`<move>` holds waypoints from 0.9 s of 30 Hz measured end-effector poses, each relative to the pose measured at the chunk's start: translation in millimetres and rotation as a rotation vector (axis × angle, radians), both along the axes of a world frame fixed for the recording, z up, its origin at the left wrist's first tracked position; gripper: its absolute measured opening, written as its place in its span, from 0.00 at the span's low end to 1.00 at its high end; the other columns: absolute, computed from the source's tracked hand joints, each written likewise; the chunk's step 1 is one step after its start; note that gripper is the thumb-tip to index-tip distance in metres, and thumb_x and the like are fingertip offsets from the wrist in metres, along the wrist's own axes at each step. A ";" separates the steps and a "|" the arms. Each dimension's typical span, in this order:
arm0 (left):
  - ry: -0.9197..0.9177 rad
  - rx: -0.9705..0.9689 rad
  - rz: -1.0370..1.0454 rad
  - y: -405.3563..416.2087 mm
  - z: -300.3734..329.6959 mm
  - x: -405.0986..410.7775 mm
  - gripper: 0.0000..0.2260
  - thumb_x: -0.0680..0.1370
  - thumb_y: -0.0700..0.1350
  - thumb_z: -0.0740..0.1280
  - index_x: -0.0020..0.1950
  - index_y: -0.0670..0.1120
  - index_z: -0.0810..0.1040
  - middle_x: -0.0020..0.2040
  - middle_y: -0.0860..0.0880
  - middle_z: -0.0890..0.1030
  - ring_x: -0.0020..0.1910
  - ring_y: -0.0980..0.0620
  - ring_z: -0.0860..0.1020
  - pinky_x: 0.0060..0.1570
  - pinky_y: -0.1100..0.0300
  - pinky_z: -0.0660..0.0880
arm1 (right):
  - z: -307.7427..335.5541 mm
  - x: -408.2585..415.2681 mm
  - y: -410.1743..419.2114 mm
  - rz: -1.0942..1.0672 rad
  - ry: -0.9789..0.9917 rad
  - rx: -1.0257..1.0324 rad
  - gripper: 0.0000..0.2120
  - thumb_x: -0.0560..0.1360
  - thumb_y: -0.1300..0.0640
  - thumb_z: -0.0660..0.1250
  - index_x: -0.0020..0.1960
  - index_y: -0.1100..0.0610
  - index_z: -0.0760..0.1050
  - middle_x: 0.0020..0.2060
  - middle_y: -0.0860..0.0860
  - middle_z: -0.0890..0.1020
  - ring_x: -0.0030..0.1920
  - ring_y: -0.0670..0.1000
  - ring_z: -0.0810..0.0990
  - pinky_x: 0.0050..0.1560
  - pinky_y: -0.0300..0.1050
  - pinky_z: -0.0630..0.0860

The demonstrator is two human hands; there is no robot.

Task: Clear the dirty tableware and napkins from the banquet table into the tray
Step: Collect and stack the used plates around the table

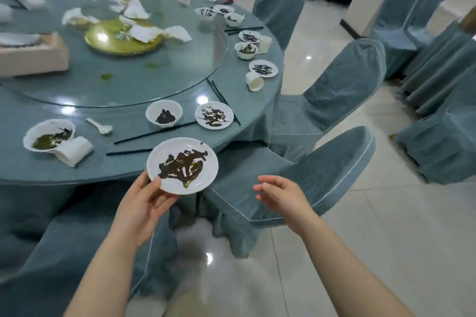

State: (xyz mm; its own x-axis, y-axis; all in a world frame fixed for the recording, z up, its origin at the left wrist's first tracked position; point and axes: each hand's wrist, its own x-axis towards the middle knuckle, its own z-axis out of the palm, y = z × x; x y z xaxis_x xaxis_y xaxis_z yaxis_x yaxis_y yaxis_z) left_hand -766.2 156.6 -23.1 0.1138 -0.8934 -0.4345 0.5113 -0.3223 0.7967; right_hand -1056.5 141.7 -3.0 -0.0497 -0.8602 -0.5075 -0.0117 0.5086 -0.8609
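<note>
Glossy white plate (182,165) above left hand (140,210); beyond it, matt cloth tablecloth (108,167), glass turntable (154,85); polished floor tiles (360,252).

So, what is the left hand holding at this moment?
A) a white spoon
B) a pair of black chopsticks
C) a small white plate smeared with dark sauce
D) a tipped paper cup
C: the left hand grips the rim of the small white plate with dark sauce on it, held off the table edge, while the right hand is open and holds nothing.
</note>
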 end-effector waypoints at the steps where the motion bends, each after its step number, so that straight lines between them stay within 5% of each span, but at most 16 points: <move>1: -0.001 0.001 0.034 -0.3 -3.7 4.1 0.13 0.81 0.39 0.59 0.59 0.53 0.77 0.48 0.50 0.86 0.44 0.52 0.84 0.39 0.60 0.81 | -5.6 4.6 -8.9 0.036 -0.008 0.021 0.07 0.77 0.62 0.64 0.52 0.54 0.78 0.42 0.49 0.86 0.41 0.50 0.82 0.46 0.45 0.74; 6: -0.003 0.020 0.168 -27.5 -25.2 24.8 0.11 0.81 0.39 0.58 0.59 0.50 0.76 0.47 0.49 0.86 0.43 0.52 0.85 0.39 0.60 0.81 | -36.3 25.6 -61.5 0.151 -0.011 0.122 0.06 0.78 0.61 0.64 0.53 0.54 0.78 0.44 0.50 0.86 0.40 0.49 0.82 0.40 0.39 0.74; 18: -0.048 -0.011 0.193 -139.7 -9.0 84.6 0.11 0.81 0.39 0.58 0.57 0.51 0.76 0.46 0.52 0.86 0.39 0.55 0.84 0.38 0.62 0.81 | -76.3 77.5 -227.9 -0.040 0.113 0.245 0.03 0.77 0.59 0.67 0.45 0.56 0.75 0.35 0.52 0.82 0.25 0.44 0.76 0.24 0.34 0.69; 22: -0.045 -0.010 0.256 -136.4 -8.5 101.6 0.12 0.81 0.40 0.58 0.59 0.52 0.76 0.49 0.52 0.85 0.43 0.54 0.84 0.39 0.61 0.81 | -94.0 90.3 -265.0 -0.173 0.200 0.259 0.11 0.75 0.59 0.69 0.37 0.61 0.72 0.31 0.56 0.80 0.17 0.45 0.75 0.18 0.33 0.69; 27: -0.031 0.011 0.326 -123.5 -15.6 111.5 0.14 0.81 0.40 0.59 0.64 0.51 0.74 0.54 0.49 0.84 0.50 0.51 0.83 0.42 0.59 0.81 | -102.2 99.7 -285.5 -0.273 0.187 0.281 0.10 0.74 0.66 0.67 0.35 0.66 0.70 0.30 0.59 0.77 0.16 0.51 0.74 0.16 0.35 0.68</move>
State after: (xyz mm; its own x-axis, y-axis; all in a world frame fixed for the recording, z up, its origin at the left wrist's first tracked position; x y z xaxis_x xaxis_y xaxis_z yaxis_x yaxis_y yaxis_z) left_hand -654.8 33.1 -38.6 0.4068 -0.8031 -0.4354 0.5645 -0.1537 0.8110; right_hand -956.9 -143.7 -105.2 -0.3696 -0.6322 -0.6810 0.0137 0.7291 -0.6843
